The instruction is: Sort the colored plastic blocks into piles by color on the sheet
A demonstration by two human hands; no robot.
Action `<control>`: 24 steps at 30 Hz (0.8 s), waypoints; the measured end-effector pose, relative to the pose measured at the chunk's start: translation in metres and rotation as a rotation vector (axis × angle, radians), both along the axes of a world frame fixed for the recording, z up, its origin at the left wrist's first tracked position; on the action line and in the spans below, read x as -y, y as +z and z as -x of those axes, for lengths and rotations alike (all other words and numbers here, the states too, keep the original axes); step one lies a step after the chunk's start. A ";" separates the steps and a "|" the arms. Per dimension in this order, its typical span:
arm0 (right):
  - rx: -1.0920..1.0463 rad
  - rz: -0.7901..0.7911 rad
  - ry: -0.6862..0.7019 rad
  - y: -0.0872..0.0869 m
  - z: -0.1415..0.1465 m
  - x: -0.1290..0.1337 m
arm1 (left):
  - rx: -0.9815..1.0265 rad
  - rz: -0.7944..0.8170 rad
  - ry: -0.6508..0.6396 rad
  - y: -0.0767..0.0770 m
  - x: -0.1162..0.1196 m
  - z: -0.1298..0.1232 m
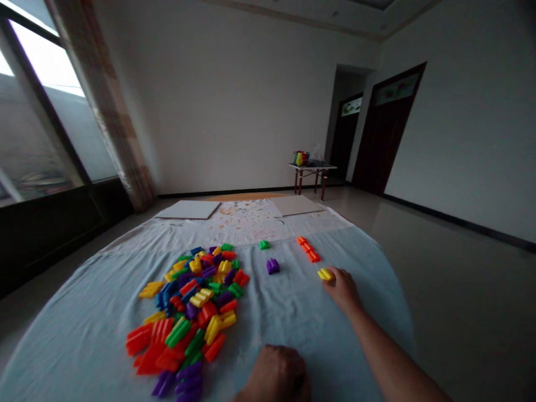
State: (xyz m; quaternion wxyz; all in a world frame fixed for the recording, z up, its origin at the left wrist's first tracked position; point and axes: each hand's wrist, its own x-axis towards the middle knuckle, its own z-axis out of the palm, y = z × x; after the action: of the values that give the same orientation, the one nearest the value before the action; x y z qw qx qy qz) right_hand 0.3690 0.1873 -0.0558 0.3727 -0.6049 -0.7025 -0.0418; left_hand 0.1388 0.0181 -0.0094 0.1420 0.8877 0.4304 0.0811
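My right hand (344, 289) reaches over the right side of the table and pinches a yellow plastic building block (325, 274) between its fingertips. Just beyond that block lies a row of joined orange-red blocks (308, 249). Near the table's front edge, my left hand (278, 371) is curled into a fist with its back towards me. Whatever its fingers may hold is hidden. Between the hands and the far side sit a purple block (272, 266) and a green block (264, 244), apart from each other.
A large heap of mixed-colour blocks (205, 296) covers the table's left-middle area. Two flat boards (190, 209) lie at the far edge on the pale blue tablecloth (104, 312). A small side table (314, 167) with bags stands farther back.
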 end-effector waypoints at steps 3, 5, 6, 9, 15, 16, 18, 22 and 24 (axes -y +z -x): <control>-0.008 -0.037 0.012 -0.003 -0.006 -0.005 | -0.018 -0.002 0.001 0.009 0.005 0.001; -0.031 -0.099 0.042 0.000 -0.007 -0.004 | -0.039 0.006 0.007 0.013 0.007 0.002; -0.049 -0.135 0.068 0.005 -0.005 -0.003 | -0.043 0.007 0.010 0.013 0.007 0.003; -0.106 -0.198 0.218 0.022 0.009 0.010 | -0.026 -0.006 0.027 0.010 0.008 0.003; -0.106 -0.039 0.620 0.061 0.079 0.051 | 0.105 -0.080 0.026 0.002 0.007 0.007; -0.095 0.011 0.685 0.067 0.093 0.057 | 0.114 -0.085 0.012 0.001 0.007 0.008; -0.062 0.109 0.824 0.078 0.119 0.068 | 0.123 -0.098 -0.020 -0.002 0.007 0.010; 0.027 0.239 1.060 0.096 0.164 0.083 | 0.088 -0.138 -0.059 -0.011 0.007 0.009; 0.102 0.267 1.119 0.100 0.181 0.088 | 0.093 -0.176 -0.088 -0.014 0.007 0.007</control>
State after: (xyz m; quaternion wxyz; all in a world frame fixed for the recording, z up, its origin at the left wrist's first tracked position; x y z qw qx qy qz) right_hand 0.1878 0.0994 0.0438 0.2241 -0.1805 -0.9317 0.2215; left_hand 0.1314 0.0112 -0.0232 0.0869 0.9101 0.3751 0.1533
